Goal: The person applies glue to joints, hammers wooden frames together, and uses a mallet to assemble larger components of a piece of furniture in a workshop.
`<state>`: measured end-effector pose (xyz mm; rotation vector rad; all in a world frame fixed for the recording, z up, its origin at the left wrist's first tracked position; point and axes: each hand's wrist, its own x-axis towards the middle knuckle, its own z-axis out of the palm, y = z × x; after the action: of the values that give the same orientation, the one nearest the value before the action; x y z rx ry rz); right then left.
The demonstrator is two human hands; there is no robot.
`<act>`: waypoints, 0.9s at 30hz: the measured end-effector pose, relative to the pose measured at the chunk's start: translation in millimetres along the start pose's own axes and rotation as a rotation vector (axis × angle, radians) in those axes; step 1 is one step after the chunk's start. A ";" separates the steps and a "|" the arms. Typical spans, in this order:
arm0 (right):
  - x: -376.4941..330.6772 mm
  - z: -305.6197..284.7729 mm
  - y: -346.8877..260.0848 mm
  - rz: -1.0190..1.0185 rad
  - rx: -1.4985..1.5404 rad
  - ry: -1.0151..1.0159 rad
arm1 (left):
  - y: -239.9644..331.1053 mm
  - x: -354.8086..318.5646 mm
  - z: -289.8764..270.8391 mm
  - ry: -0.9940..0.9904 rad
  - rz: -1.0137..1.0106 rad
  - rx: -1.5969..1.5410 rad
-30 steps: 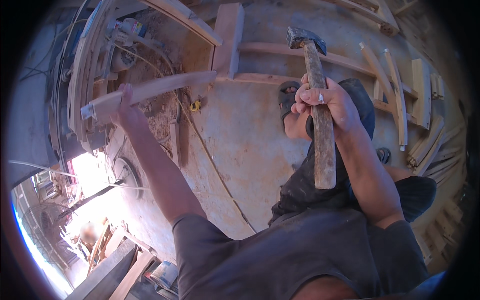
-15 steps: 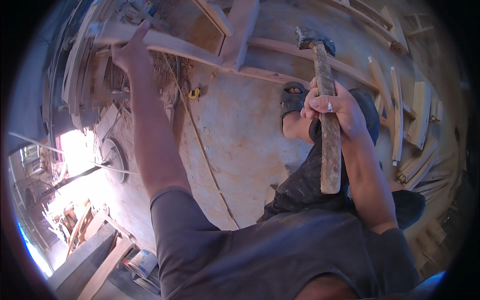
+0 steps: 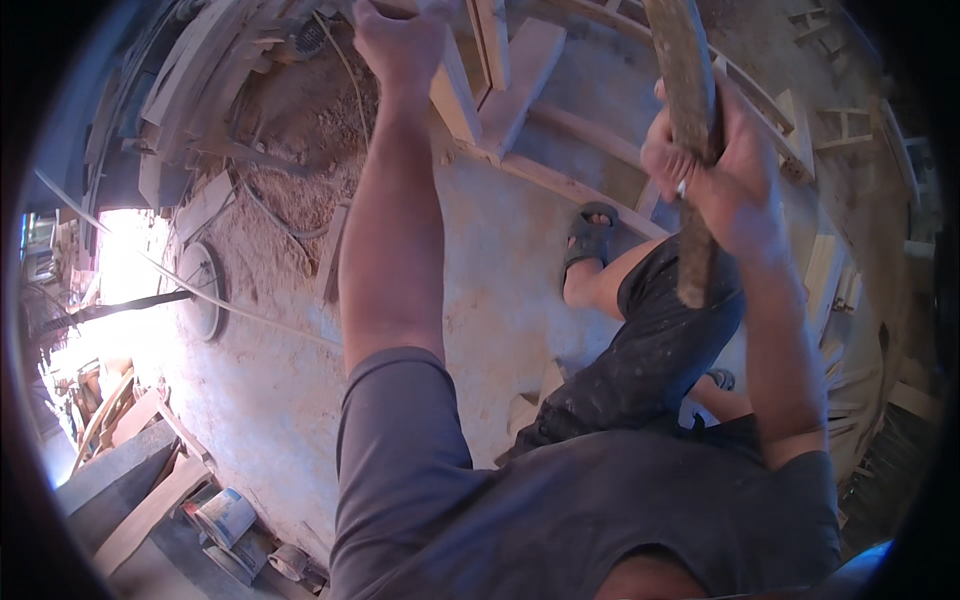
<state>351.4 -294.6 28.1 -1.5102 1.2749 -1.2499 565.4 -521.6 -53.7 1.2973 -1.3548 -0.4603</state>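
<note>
My right hand is wrapped round the worn wooden handle of a hammer, raised at the upper right. The hammer's head lies beyond the top edge of the picture. My left arm reaches straight up, and my left hand is closed on the end of a wooden beam. Its fingertips are partly cut off by the top edge. That beam joins a wider board of a wooden frame, whose long rail runs off to the right behind my sandalled foot.
Stacked boards lean at the upper left beside wood shavings. A round disc stands near a bright opening. Paint cans sit at the lower left. More timber lies at the right, and a small wood block by my leg.
My left hand has moved right and up, swinging the beam from nearly level to steep. My right hand has raised the hammer, taking its head out of view. The view has shifted somewhat.
</note>
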 end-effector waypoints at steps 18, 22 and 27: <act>149.7 38.8 -83.4 0.018 -0.597 -0.272 | -16.4 2.6 -3.7 0.057 0.092 -0.039; 113.9 31.6 -138.5 -0.053 -0.567 -0.140 | -7.8 -7.7 31.1 0.018 0.033 -0.069; 141.1 49.1 -97.7 -0.010 -0.799 -0.423 | -31.5 -3.6 1.1 -0.041 0.020 -0.010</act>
<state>421.8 -415.8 138.5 -2.1788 1.5433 -0.3573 576.6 -528.7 -82.5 1.2712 -1.3971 -0.4818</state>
